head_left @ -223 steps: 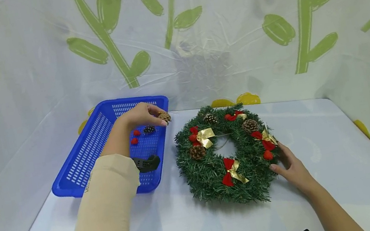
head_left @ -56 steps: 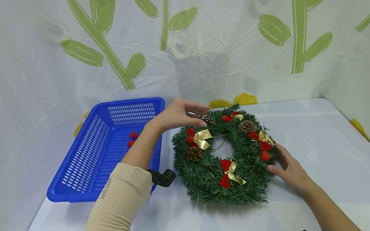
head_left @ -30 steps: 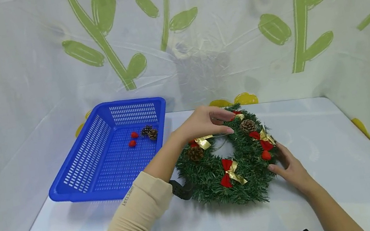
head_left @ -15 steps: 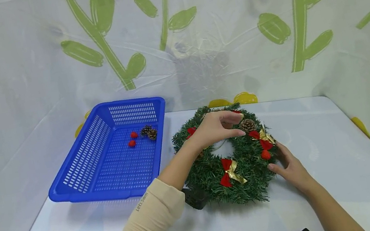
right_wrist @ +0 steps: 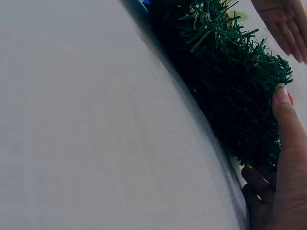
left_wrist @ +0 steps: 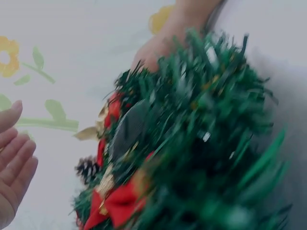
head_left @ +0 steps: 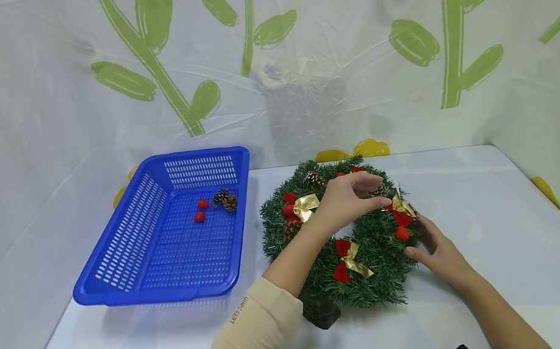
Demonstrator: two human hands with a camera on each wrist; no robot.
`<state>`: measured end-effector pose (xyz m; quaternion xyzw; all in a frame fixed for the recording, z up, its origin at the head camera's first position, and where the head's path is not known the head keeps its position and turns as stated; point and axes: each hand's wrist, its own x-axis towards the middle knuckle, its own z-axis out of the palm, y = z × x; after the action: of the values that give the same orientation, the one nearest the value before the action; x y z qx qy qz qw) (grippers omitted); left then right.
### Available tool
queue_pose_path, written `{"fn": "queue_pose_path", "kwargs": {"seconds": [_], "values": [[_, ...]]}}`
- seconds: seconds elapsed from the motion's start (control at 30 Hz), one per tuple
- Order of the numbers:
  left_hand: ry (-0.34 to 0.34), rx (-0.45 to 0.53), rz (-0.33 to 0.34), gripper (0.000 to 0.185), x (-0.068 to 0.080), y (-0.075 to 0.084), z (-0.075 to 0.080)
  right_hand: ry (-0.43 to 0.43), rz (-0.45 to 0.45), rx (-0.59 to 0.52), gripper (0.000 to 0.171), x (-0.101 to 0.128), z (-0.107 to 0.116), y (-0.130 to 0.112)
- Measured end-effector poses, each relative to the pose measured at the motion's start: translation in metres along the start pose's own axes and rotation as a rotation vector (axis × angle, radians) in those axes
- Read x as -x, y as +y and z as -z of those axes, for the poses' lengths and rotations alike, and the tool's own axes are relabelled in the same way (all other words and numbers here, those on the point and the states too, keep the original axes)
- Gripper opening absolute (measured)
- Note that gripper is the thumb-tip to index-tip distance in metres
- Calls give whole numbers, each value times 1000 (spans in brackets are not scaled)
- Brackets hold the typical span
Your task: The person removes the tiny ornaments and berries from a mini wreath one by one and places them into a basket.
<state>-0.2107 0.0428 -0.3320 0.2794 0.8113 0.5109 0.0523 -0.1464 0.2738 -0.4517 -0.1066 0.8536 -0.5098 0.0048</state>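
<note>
On the far left I see the blue basket [head_left: 158, 244] sitting on the white table [head_left: 487, 214], tilted a little toward the wall. Inside it, near the far end, lie two small red berries [head_left: 201, 210] and two pine cones [head_left: 224, 199], the cones touching each other and just beside the berries.

Moving right, my left arm in its beige sleeve [head_left: 248, 346] reaches across the near side of the wreath [head_left: 343, 235], which lies flat on the table just right of the basket. My left hand [head_left: 345, 200] hovers over the wreath's upper right part, the fingers loosely curved and apart, the fingertips close to a pine cone [head_left: 378, 189] fixed in the green needles. I cannot tell from the head view whether the fingertips touch that cone; the left wrist view shows the fingers [left_wrist: 14, 158] straight and side by side, holding nothing.

The wreath carries a gold bow [head_left: 305, 206] on its left, a red and gold bow [head_left: 348, 257] at the front, and red bows [head_left: 401, 217] on the right.

Furthest right, my right hand [head_left: 440, 255] rests against the wreath's outer right edge, fingers fairly straight, with the thumb [right_wrist: 287, 124] pressed into the needles.
</note>
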Motion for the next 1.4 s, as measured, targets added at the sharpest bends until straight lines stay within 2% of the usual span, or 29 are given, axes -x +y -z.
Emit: {"fn": "queue_pose_path", "kwargs": {"seconds": [0.2,0.43,0.67,1.0,1.17,1.4], "values": [[75,25,66,39,3,2,-17,-1,-5,10,80,-1,0,-1],[156,73,97,36,8,4,-48,-6,-21,42,82,0,2,-2],[163,81,148,38,14,3,-72,-9,1,29,82,1,2,-2],[173,59,161,42,21,-8,-81,1,-6,74,82,0,3,-3],[200,40,162,39,22,-18,-86,15,22,53,81,-1,2,-2],[202,12,146,41,22,-23,-87,14,27,55,81,-1,2,-2]]}}
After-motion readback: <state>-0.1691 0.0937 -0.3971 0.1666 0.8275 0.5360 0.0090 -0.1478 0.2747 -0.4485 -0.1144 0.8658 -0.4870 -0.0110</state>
